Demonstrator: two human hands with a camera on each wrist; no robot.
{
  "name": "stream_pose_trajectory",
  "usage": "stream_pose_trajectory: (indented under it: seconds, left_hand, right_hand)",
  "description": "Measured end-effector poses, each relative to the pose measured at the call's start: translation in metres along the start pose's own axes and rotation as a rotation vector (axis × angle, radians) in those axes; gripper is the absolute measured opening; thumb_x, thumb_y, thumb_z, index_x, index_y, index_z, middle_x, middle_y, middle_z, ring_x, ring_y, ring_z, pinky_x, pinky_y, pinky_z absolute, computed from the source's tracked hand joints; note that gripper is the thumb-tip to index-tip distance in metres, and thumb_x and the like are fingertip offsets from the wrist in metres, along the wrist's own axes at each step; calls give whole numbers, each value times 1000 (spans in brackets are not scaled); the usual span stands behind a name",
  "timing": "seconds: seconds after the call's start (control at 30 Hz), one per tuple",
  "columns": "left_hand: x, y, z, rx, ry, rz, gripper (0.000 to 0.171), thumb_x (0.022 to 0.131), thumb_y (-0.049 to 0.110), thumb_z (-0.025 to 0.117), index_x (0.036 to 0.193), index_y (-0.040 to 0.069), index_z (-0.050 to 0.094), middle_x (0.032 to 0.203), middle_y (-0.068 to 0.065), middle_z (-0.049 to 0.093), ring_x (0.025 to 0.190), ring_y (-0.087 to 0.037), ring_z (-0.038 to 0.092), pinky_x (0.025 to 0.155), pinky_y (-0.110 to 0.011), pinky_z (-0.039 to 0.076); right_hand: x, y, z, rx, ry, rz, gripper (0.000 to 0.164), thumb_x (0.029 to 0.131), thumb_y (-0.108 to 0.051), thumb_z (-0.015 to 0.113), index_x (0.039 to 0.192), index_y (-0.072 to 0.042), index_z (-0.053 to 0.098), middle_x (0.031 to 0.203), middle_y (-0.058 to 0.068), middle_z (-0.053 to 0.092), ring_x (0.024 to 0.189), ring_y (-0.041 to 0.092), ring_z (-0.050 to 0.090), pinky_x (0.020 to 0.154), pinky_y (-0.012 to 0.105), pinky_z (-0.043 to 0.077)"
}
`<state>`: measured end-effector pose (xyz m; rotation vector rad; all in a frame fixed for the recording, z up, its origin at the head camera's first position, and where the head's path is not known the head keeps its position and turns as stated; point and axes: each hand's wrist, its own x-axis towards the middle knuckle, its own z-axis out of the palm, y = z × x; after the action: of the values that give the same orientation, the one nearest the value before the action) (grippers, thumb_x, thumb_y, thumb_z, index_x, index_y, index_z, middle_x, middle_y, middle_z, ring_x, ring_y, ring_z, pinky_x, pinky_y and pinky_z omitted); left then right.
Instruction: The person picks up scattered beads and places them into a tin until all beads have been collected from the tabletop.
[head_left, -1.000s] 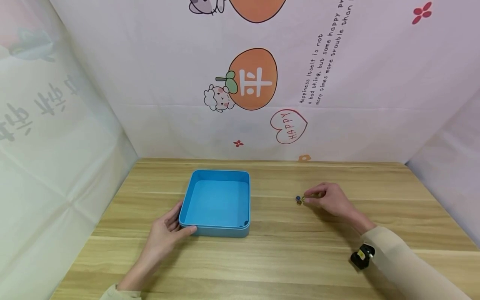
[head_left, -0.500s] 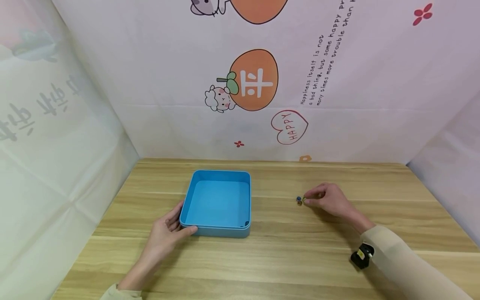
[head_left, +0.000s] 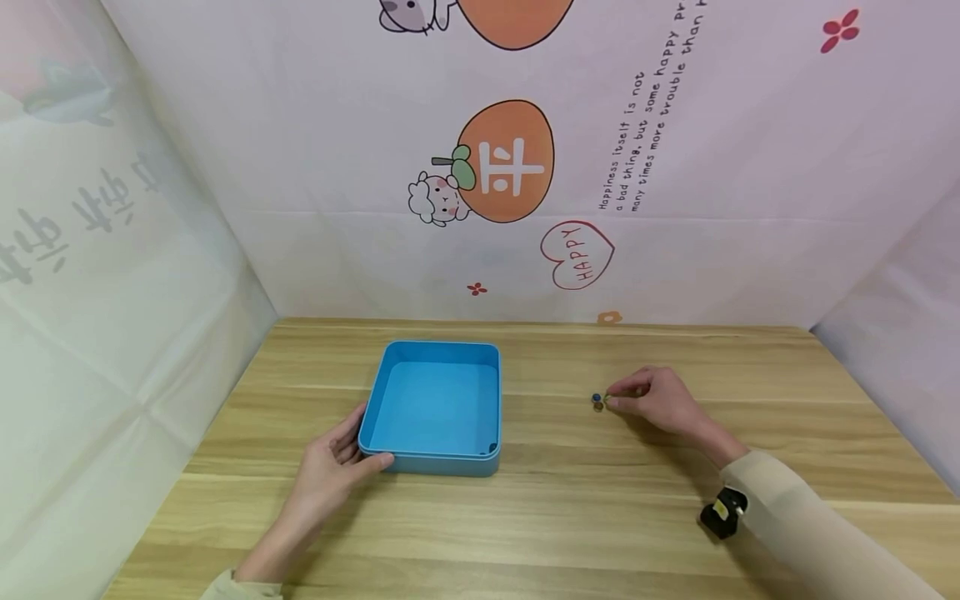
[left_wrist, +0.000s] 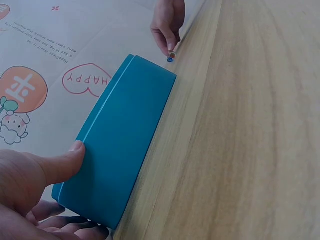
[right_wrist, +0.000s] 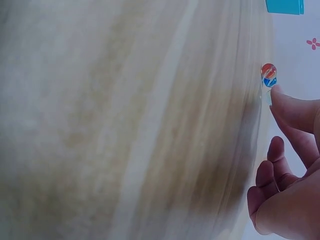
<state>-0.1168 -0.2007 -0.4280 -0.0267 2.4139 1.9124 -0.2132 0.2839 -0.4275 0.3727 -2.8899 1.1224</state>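
Note:
My left hand grips the near left corner of a square, open-topped blue box, thumb on its front wall and fingers along the left side. The left wrist view shows that thumb pressed to the wall. To the right, my right hand pinches a small greenish marble between thumb and forefinger, low at the wooden table. Beside those fingertips lie a blue marble and an orange-red marble, close together. In the right wrist view the thumb covers part of the greenish marble.
The wooden table meets a printed white cloth at its back edge, with more cloth at both sides. A small dark spot shows inside the box's near right corner. A black device is strapped at my right wrist.

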Motion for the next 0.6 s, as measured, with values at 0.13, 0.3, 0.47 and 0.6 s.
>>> stream_pose_trajectory:
  seconds: [0.13,0.3,0.47,0.6]
  left_hand:
    - [0,0,0,-2,3,-3,92,90,11,87,164,3,34,167,-19,30,151,-33,35,113,-39,40]
    - [-1,1,0,-8,-3,14,90,90,11,87,163,3,35,167,-21,30,151,-36,34,113,-42,41]
    - [0,1,1,-7,2,21,90,90,10,87,163,1,34,167,-20,30,150,-35,35,113,-40,40]
    - [1,0,2,-1,6,24,92,90,10,87,163,0,34,167,-21,30,150,-35,35,113,-39,39]
  right_hand:
    - [-1,-1,-1,17,10,12,18,90,-18,87,102,-5,84,97,5,72,81,19,55,66,28,46]
    - [-2,-4,-3,45,20,32,21,90,-18,87,104,-4,83,94,5,70,76,19,54,62,27,46]
    - [-3,-8,-5,63,11,58,22,91,-19,86,107,-4,83,95,7,68,77,21,53,62,28,46]
    - [-5,-13,-6,74,11,64,21,93,-19,84,109,-5,83,99,8,68,79,22,52,61,28,44]
